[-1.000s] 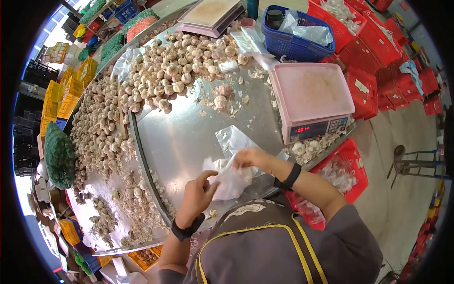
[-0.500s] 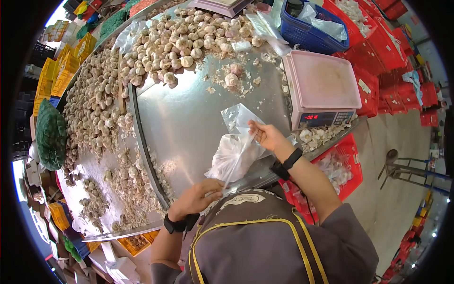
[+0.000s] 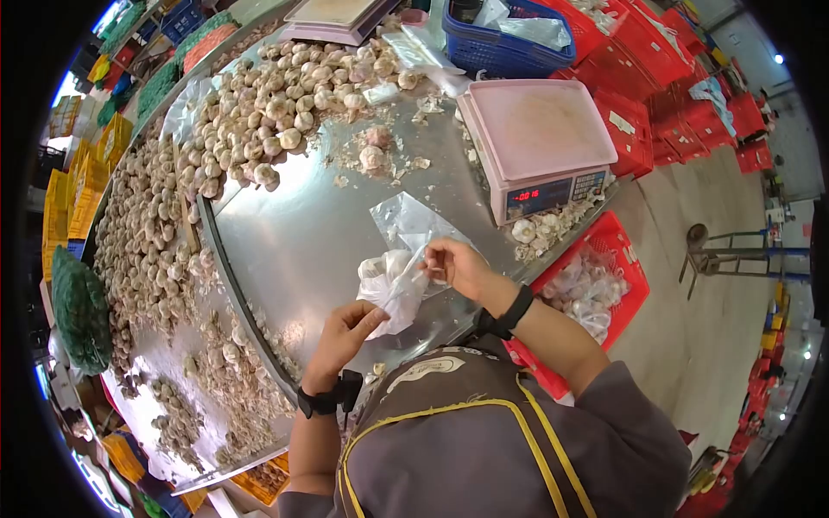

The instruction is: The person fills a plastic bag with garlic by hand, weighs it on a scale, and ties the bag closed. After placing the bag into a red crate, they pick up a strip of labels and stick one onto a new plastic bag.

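A thin clear plastic bag with white garlic bulbs inside [image 3: 386, 274] rests on the metal table [image 3: 289, 237] in front of me. My right hand [image 3: 453, 268] pinches the bag's gathered plastic at its right side. At the lower left of the bag, my left hand [image 3: 350, 332] has thumb and fingers closed on a bit of the plastic. Another flat clear plastic bag [image 3: 406, 216] lies just beyond, partly under the held one. Two loose bulbs [image 3: 372, 158] sit among peeled skins farther back.
A pink-topped scale [image 3: 544, 129] stands at the right, beside a blue basket [image 3: 509, 47]. A red crate [image 3: 635, 285] of bagged garlic is below the table's right edge. Heaped garlic [image 3: 276, 108] covers the back and left. A stool [image 3: 698, 235] stands farther right.
The view has swung to the right. The bag's twisted plastic, stretched between my hands before, is now bunched near the bulbs, and my hands are closer together.
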A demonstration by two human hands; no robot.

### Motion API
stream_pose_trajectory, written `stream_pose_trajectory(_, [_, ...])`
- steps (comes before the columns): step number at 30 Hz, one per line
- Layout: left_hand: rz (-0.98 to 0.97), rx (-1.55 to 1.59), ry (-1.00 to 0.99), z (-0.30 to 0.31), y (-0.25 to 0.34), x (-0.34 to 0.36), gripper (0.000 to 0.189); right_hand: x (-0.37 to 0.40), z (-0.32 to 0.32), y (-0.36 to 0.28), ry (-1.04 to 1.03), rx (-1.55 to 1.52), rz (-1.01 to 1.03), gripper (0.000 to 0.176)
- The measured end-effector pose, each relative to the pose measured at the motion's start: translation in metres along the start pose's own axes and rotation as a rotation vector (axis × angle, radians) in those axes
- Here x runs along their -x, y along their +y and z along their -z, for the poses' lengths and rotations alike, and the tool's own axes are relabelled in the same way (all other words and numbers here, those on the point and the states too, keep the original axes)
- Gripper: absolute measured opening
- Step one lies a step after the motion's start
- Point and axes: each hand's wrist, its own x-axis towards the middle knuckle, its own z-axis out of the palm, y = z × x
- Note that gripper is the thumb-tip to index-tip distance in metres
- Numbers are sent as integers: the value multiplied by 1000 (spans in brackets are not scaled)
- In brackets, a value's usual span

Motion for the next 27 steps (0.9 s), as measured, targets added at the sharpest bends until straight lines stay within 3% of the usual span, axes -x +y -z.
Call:
stream_pose_trajectory(1, [-4, -4, 0, 1, -3, -2, 29, 11, -18, -7, -3, 0, 5, 12])
stream_pose_trajectory(3, [-65, -51, -24, 2, -12, 2, 33, 39, -49, -2, -363, 152, -224, 19])
stream_pose_trajectory(6, [-420, -388, -225, -22, 14, 21, 35, -29, 17, 17, -29, -69, -38, 32])
stream_pose_trajectory(7, [-425, -395, -227, -24, 13, 21, 35, -36, 21, 12, 115, -169, -17, 33])
stream_pose_trajectory(9, [-391, -342, -372, -29, 8, 15, 34, -33, 16, 17, 109, -45, 85, 32])
stream_pose_trajectory(11, [-427, -211, -320, -27, -3, 12, 33, -21, 11, 40, 122, 63, 178, 31])
stream_pose_trajectory(13, [-149, 118, -12, -17, -2, 3, 31, -15, 10, 64, -115, 863, 569, 32])
stream_pose_trajectory(14, [-242, 129, -30, -15, 2, -2, 31, 23, -22, 47, -106, 1198, 580, 21])
stream_pose_trajectory(15, [-244, 124, -46, -19, 7, -6, 31, 25, -17, 51, -90, 1194, 587, 21])
stream_pose_trajectory(17, [-256, 166, -136, -27, 15, -10, 31, 23, -6, 62, -82, 1474, 782, 19])
stream_pose_trajectory(18, [-304, 178, -124, -28, 15, -17, 29, 25, -1, 61, -11, 1393, 922, 17])
stream_pose_trajectory(19, [-298, 172, -136, -28, 16, -25, 29, 36, 1, 52, 3, 1386, 922, 17])
stream_pose_trajectory(21, [-177, 286, 233, -22, 12, -46, 27, 74, 9, 30, 198, 1177, 799, 15])
stream_pose_trajectory(22, [-172, 288, 219, -16, -1, -61, 27, 98, 12, 20, 321, 1118, 789, 14])
stream_pose_trajectory(24, [-90, -205, 291, -8, -42, -99, 29, 145, 32, 7, 536, 991, 791, 13])
stream_pose_trajectory(25, [-90, -207, 268, -15, -59, -113, 29, 168, 45, 4, 633, 925, 802, 13])
stream_pose_trajectory(27, [-122, -611, 259, -32, -83, -136, 35, 213, 56, 2, 818, 808, 893, 14])
